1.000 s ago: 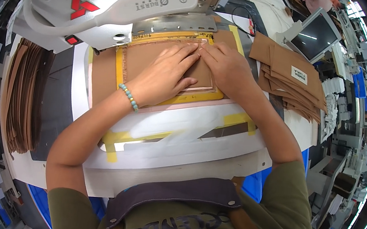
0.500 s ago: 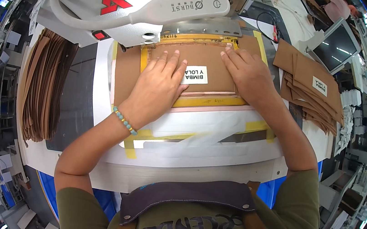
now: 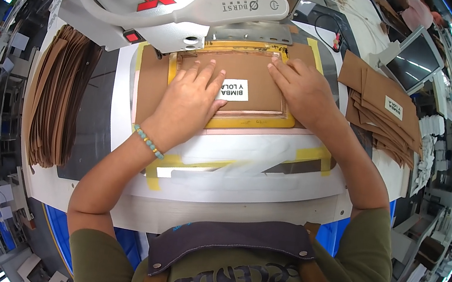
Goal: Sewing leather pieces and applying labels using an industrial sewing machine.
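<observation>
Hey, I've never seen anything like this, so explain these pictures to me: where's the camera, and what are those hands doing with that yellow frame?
There's no robot here. The camera sits on a person's head, looking down through a very wide lens, so straight edges look bent.

The left hand lies flat with its fingers spread on a brown sheet, beside the sheet's white label. The right hand touches near the far right corner of the yellow frame; I can't tell whether it pinches anything.

Behind them stands a big white machine, perhaps for sewing. More brown pieces are stacked on the left and on the right, with a screen beyond.
</observation>
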A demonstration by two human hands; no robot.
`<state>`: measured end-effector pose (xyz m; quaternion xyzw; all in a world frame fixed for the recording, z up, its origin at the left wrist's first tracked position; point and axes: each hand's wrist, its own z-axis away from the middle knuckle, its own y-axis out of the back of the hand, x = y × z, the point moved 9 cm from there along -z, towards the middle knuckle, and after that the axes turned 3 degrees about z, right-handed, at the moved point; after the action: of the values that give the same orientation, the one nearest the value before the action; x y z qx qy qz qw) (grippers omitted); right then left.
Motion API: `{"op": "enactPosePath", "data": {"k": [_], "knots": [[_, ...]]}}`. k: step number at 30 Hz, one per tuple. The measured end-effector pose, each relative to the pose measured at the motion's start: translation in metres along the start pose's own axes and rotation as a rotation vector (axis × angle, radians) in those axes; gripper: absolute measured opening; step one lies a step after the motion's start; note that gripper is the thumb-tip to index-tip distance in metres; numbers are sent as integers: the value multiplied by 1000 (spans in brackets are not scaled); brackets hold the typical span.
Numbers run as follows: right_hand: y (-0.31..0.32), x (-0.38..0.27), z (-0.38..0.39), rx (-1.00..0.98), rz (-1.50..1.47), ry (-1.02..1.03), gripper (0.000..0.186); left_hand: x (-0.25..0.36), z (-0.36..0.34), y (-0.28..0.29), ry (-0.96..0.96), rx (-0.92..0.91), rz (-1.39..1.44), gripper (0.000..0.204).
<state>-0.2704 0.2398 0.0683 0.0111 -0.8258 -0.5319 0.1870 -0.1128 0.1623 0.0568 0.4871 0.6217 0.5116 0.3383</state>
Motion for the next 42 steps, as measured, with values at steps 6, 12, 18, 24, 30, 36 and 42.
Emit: {"op": "enactPosePath", "data": {"k": [6,12,18,24,30,36,42], "knots": [[-4,-3,-4,6,-9,6,41,-2,1,5,21,29,-6,56],[-7,-6,-7,-27,13,8,43,4,-4,8,71,18,-79,57],[-2,-3,-3,17,-26,21,42,40,-26,-2,-86,-25,153,56],[-4,-3,-6,74,-67,34,42,43,-37,-11,-1,-84,27,54],[-7,-3,-8,60,-58,36,43,45,-46,-9,20,-1,112,49],[-1,-4,-13,196,-40,60,23,44,-50,-5,14,41,208,44],[12,9,-3,212,-210,82,33,42,-52,0,12,68,189,42]]}}
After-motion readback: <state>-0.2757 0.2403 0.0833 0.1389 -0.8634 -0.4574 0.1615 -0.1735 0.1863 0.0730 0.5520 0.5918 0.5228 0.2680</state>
